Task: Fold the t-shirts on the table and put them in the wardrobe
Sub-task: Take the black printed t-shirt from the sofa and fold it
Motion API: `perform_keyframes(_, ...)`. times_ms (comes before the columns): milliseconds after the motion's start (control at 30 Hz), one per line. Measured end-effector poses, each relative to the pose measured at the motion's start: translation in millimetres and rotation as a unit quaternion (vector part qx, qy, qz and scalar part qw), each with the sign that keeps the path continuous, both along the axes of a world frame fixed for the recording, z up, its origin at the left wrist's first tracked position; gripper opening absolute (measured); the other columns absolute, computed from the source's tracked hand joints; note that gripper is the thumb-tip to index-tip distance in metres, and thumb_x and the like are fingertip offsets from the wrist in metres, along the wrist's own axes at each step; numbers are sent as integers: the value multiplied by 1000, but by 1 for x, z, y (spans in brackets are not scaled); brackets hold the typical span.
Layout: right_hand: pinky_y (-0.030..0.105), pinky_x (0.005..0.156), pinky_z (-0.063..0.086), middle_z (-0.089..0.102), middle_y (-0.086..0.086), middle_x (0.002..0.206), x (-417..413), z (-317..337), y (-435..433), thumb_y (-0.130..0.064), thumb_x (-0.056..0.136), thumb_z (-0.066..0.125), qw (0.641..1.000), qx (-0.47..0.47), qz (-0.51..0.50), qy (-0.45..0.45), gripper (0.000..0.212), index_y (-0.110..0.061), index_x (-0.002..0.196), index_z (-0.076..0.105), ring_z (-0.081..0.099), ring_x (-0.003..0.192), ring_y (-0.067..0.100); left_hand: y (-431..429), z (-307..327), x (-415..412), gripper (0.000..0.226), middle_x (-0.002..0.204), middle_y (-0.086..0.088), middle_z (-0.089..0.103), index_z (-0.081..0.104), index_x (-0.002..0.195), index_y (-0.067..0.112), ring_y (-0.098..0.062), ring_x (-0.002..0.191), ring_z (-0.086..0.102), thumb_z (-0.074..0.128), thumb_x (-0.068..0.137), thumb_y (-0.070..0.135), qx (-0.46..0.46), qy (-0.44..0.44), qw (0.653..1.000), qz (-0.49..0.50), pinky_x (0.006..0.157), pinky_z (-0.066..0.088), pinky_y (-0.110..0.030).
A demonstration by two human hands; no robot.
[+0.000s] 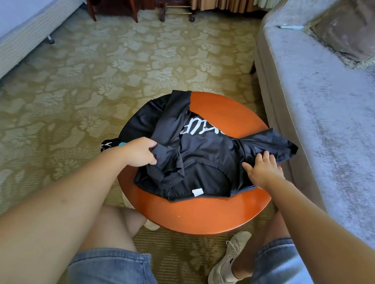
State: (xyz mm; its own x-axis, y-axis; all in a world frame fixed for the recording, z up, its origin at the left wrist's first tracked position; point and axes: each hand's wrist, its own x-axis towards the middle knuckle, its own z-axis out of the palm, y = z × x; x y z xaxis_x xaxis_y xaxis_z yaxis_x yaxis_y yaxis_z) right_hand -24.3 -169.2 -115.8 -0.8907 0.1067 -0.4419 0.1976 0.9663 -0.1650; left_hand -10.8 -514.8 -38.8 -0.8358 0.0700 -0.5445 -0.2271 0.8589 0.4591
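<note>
A black t-shirt (204, 153) with white lettering lies crumpled on a round orange-brown table (196, 216), its white label (197, 192) showing near the front edge. The left hand (140, 151) grips a bunched fold at the shirt's left side, thumb and fingers curled round the cloth. The right hand (264, 171) rests on the shirt's right side with its fingers straight and spread, holding nothing, just lying flat on the fabric. One end of the shirt trails over the table's right edge toward a grey sofa (328, 100). Under the shirt's left side lies another dark garment (137, 121), hanging off the table's rim. A patterned carpet (120, 63) covers the floor, and a bed (20, 15) stands at the far left.
</note>
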Motion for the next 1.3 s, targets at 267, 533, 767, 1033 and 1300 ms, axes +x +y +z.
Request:
perform_keyframes(267, 52, 112, 27, 33, 13, 150, 11, 26, -40, -49, 95, 50, 987, -48, 34, 152, 63, -10, 143, 36, 33, 137, 34, 17, 23, -3, 66, 119, -2, 60, 36, 147, 30, -22, 98, 64, 59, 91, 4, 144, -38, 983, 107, 81, 54, -32)
perform_keyframes(533, 37, 88, 54, 73, 8, 99, 3, 70, -107, -50, 88, 63, 774, -613, -146, -52, 49, -10, 115, 65, 69, 96, 24, 81, 61, 2, 65, 115, -9, 68, 30, 141, 31, -24, 110, 64, 61, 92, 3, 367, -113, 922, 38, 101, 46, -42)
perform_keyframes(767, 46, 97, 51, 66, 28, 114, 1, 74, -59, 14, 79, 37, 787, -590, -111, -141, 43, 9, 112, 65, 65, 104, 39, 45, 25, -19, 24, 105, -8, 68, 63, 108, 17, -22, 96, 65, 61, 94, 37, 190, 122, 936, 272, 88, 54, -37)
perform_keyframes(1033, 32, 65, 40, 58, 17, 83, -46, 64, 18, -17, 85, 54, 970, -157, -125, 139, 21, 3, 82, 60, 54, 80, 30, 16, -23, -54, 70, 157, -12, 21, 25, 153, 22, -36, 141, 24, 55, 94, 46, -68, 129, 973, 178, 110, 32, -49)
perform_keyframes(1300, 38, 106, 36, 45, 16, 146, -86, 43, -107, -40, 101, 46, 969, -197, -5, 152, 60, -4, 148, 34, 41, 135, 34, 6, -51, -58, 62, 142, -18, 47, 33, 147, 11, -35, 126, 49, 60, 95, 29, -112, 126, 982, 88, 97, 44, -41)
